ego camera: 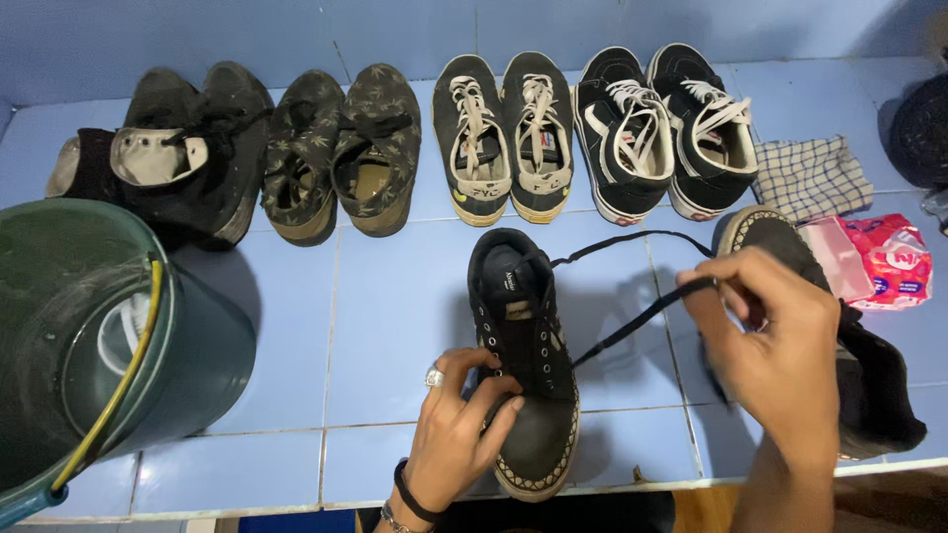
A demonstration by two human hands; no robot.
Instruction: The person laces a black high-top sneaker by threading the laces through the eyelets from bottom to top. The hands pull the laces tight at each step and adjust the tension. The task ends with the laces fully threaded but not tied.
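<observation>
Black canvas high-top shoe (523, 365) with a patterned sole edge sits on the blue tiled table (395, 296), its toe pinned under the left hand (459, 429), whose fingers close on the eyelets. The right hand (775, 345) pinches the thin black lace (632, 321), drawn taut between both hands.

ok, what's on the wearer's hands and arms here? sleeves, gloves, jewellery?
No gloves, and no sleeves in view: both forearms are bare. The left hand has a silver ring on one of its fingers, a black band at the wrist and a beaded metal bracelet just below it. The right hand wears nothing visible.
</observation>
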